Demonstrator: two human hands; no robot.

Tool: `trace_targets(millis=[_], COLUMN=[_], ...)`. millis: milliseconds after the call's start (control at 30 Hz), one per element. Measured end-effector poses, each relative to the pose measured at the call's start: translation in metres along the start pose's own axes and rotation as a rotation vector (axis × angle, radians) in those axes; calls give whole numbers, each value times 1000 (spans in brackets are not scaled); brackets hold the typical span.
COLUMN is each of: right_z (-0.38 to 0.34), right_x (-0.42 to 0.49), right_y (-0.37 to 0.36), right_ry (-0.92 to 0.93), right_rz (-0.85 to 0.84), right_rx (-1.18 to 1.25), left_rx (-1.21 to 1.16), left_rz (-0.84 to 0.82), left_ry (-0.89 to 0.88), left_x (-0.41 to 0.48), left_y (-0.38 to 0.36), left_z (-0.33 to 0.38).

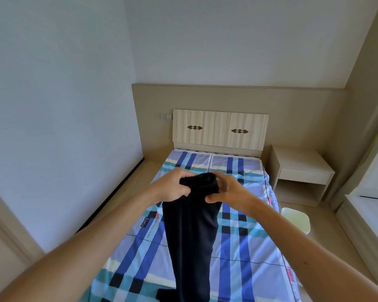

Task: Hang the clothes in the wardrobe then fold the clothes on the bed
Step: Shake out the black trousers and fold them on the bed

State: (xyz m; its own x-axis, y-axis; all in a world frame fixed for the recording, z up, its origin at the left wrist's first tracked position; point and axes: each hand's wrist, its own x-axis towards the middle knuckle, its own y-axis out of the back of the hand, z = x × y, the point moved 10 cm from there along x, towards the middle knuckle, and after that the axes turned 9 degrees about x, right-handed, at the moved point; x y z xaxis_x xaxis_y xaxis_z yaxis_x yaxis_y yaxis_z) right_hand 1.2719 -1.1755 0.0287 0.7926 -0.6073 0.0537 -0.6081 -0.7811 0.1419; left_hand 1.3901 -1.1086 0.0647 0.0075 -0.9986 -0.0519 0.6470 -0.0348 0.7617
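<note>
While both hands, left (172, 186) and right (225, 192), have fingers clamped on the dark garment's (190, 232) top, it hangs over the bed's (249, 247) middle; spread the grip wider before laying it flat.

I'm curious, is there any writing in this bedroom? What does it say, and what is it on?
"home", probably, in cursive on a dark patch printed on the bed sheet.
Line of small print beside that patch: too small to read.
Red tags on the sheet: lettering blurred, unreadable.
Dark garment, headboard: no writing visible.
</note>
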Motion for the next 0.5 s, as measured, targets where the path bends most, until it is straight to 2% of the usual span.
trace_targets(millis=[67, 167, 267, 500], right_z=[6, 15, 27, 27], right_x=[6, 17, 29, 90], right_y=[3, 18, 28, 67], right_ry=[-23, -47, -90, -122], right_rz=[49, 197, 258, 391], right_rx=[-33, 31, 57, -82], left_rx=[-30, -197, -356, -237], left_rz=[95, 240, 197, 285], left_ry=[11, 95, 227, 323], left_x=[5, 14, 26, 108], left_y=[10, 18, -3, 9], left_z=[-14, -54, -91, -118])
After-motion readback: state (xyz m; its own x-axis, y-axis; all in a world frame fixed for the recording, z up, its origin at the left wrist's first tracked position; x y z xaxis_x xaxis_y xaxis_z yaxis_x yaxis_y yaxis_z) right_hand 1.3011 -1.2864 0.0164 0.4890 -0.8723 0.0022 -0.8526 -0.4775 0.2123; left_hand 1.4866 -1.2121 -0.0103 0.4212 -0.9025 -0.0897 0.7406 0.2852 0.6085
